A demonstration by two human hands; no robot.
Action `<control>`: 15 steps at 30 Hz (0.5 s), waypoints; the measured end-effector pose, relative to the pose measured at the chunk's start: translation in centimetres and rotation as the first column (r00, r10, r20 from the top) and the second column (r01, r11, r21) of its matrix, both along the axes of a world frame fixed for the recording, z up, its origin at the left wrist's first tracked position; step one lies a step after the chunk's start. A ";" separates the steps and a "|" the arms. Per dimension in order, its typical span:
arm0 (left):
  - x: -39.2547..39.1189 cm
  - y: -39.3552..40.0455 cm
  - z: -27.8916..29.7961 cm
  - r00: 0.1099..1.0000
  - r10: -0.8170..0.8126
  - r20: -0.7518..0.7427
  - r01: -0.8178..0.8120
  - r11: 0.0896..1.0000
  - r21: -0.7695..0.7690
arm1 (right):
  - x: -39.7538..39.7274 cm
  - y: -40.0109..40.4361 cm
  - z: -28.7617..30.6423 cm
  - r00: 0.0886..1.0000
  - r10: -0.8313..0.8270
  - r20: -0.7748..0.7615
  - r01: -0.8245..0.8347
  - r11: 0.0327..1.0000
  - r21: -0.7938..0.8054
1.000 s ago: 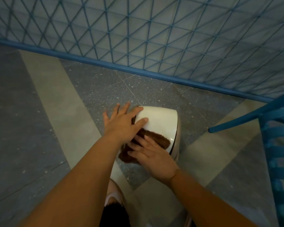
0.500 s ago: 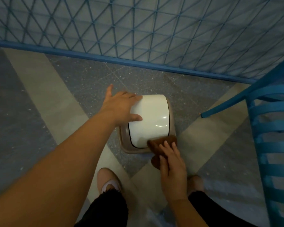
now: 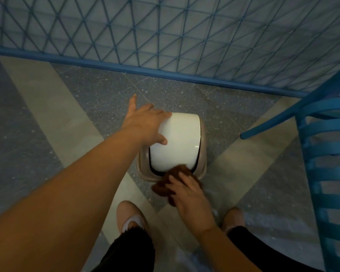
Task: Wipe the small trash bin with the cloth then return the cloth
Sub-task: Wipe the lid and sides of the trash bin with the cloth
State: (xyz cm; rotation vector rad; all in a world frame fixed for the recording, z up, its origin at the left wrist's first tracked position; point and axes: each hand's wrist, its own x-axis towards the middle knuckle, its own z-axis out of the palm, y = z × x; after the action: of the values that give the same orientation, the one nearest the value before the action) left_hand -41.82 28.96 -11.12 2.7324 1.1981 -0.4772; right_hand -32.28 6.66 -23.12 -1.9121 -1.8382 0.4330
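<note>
The small trash bin (image 3: 172, 146) stands on the floor (image 3: 47, 114) just right of the picture's centre, seen from above: a white curved lid (image 3: 177, 140) set inside a beige rim (image 3: 143, 169). The left hand (image 3: 145, 124) reaches in from about eight o'clock and lies flat against the lid's left side, fingers spread and extended, the thumb resting on the white surface; it is open, pressing rather than clasping anything. At the bin's six o'clock edge the right hand (image 3: 186, 195) presses a brown cloth (image 3: 165, 187) against the near rim, the fingers curled over the fabric and gripping it, with bunched folds showing to the left of the knuckles and above the fingertips where the cloth touches the lid's lower edge. Below, at six o'clock in the frame, two feet in pale shoes (image 3: 131, 214) stand either side of the right forearm, with dark trouser hems over them. A blue lattice fence (image 3: 165, 36) runs across the twelve o'clock side, its bottom rail well behind the bin. At three o'clock a blue slatted chair (image 3: 326, 154) stands near the bin, one leg pointing toward it without touching.
</note>
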 end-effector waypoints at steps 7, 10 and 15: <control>0.5 -0.5 -0.1 0.999 0.019 0.036 -0.019 1.000 -0.001 | 5.0 -2.5 1.1 0.962 -0.258 -0.085 0.259 0.966 0.006; 0.4 -0.5 0.0 0.998 0.039 0.041 -0.038 0.999 -0.009 | 3.9 -2.0 2.5 0.741 -0.538 -0.401 0.552 0.829 -0.092; 1.4 -1.5 0.1 0.981 0.167 0.098 -0.163 0.985 -0.049 | 4.2 0.2 4.9 0.317 -0.710 -0.629 0.848 0.509 -0.147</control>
State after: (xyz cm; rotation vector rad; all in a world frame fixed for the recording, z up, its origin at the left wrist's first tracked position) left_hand -40.41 27.42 -11.04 2.5611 1.3577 -0.3348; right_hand -28.09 6.89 -18.22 -1.9078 -0.3400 0.4120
